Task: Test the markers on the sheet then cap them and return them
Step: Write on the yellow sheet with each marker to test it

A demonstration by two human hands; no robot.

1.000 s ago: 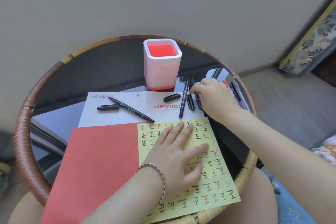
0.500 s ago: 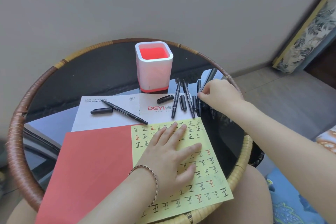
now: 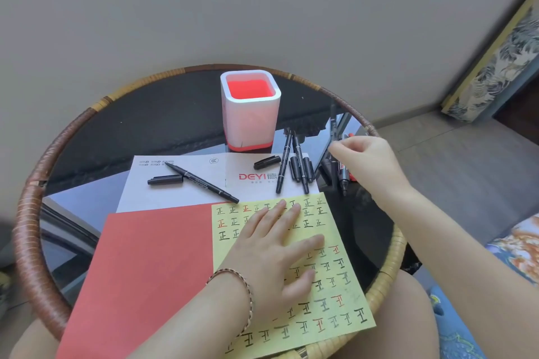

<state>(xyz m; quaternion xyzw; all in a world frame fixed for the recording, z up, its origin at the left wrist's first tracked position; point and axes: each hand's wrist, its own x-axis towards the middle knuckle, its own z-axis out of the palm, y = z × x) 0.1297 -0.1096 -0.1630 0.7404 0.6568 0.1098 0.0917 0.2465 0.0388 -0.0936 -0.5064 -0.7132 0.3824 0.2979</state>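
Glass tabletop (image 3: pixel 145 125), rattan-rimmed: right of the white holder (image 3: pixel 250 116), the right hand (image 3: pixel 367 163) has risen off the loose markers (image 3: pixel 282 167), pinching what looks like one black marker (image 3: pixel 332 125); the left hand (image 3: pixel 271 251) lies flat, pinning the yellow sheet (image 3: pixel 335 303) for testing.

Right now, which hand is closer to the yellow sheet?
Left. The left hand lies flat on the yellow sheet; the right hand is beyond its far corner, by the markers.

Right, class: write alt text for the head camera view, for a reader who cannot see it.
A person's left hand presses on a yellow sheet of marker strokes; the right hand hovers over black markers beside a white pen holder on a round table.
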